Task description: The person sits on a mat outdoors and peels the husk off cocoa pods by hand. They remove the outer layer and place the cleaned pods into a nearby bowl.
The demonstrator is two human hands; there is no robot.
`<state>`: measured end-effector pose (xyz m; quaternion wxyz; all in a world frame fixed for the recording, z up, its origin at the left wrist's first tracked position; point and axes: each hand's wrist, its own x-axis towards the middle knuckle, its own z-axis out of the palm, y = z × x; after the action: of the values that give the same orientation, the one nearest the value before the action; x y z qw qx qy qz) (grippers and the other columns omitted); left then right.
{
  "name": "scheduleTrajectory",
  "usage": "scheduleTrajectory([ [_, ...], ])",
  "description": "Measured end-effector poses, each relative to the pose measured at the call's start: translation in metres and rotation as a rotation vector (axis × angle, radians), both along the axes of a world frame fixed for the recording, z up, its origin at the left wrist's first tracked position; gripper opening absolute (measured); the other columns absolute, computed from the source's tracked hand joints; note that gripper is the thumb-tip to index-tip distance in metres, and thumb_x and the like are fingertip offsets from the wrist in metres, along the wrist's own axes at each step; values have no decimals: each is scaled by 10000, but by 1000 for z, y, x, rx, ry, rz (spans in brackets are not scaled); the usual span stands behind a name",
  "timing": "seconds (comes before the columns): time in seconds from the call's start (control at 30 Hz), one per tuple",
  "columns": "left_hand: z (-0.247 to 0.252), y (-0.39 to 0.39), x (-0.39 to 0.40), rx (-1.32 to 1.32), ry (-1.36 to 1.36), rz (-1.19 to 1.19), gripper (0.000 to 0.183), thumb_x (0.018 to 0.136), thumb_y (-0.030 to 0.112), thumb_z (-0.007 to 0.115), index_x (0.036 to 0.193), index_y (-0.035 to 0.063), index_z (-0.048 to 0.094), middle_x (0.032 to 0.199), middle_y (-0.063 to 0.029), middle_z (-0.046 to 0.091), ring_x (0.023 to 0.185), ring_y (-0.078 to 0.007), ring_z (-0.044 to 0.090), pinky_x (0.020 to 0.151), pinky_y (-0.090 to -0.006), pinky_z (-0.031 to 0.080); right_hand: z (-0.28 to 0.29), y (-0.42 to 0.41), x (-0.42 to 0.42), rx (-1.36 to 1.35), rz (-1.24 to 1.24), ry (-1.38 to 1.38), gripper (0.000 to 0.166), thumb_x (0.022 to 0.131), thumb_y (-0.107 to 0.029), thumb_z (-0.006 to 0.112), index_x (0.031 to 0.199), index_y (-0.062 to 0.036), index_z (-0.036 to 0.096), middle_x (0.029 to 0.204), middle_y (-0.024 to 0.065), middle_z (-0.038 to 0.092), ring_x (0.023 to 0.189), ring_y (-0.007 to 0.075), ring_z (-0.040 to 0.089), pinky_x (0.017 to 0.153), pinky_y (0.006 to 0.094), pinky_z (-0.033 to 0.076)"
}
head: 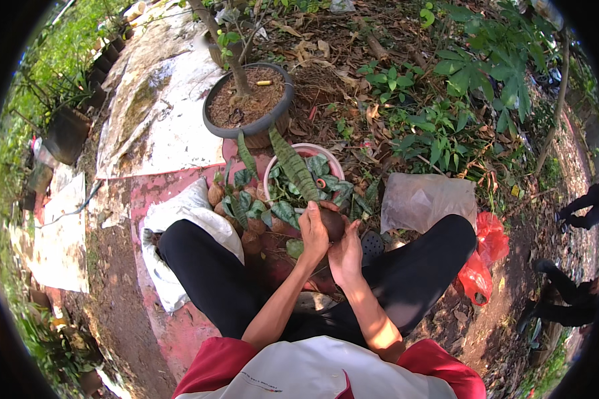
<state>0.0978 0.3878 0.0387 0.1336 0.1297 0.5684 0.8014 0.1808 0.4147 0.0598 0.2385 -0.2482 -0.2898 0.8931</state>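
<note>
Between both hands is a round brown coconut-shell-like pot (332,225) with a tall mottled snake plant leaf (294,164) rising beside it. My left hand (314,232) wraps its left side, the thumb near the leaf's base. My right hand (345,252) cups the right side and underside from below. Just beyond stands a round pink-rimmed tub (338,164) holding variegated leafy plants (284,209). Several brown coconut-like husks (252,242) lie left of the tub, partly under leaves. Whether soil fills the held pot cannot be seen.
A white sack (194,204) lies by my left knee. Beyond the tub is a large potted tree (284,82). A clear plastic bag (424,199) and a red plastic bag (489,239) lie near my right knee. Dark-clothed legs of people (564,299) show at far right.
</note>
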Motion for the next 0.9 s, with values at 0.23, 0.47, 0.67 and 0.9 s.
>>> scheduleTrajectory([
  [0.23,-3,-46,-21,62,119,5,466,1000,318,306,1113,-41,580,956,-141,656,870,-210,627,828,-336,492,9,-15,-20,-21,212,99,540,1001,-495,436,1350,-84,462,1349,68,529,1237,198,502,1031,391,391],
  [0.47,29,-139,-17,-260,275,328,413,995,230,390,1118,-107,595,1014,-168,673,905,-207,640,858,-321,487,10,-73,-43,-174,575,144,437,994,-359,523,1289,-36,505,1290,71,564,1194,197,520,1027,378,397],
  [0.67,54,-211,-17,350,-15,509,379,957,203,393,1126,-70,595,943,-151,678,864,-175,642,814,-285,510,28,-145,-51,-122,748,130,377,980,-252,568,1279,-29,510,1281,90,563,1154,200,544,981,369,440],
  [0.9,89,-273,-15,439,-85,879,315,968,240,438,890,-21,595,797,-109,646,765,-152,641,734,-279,516,65,-204,-67,106,855,75,406,1001,-211,548,1328,16,469,1320,107,531,1205,201,528,990,371,454],
])
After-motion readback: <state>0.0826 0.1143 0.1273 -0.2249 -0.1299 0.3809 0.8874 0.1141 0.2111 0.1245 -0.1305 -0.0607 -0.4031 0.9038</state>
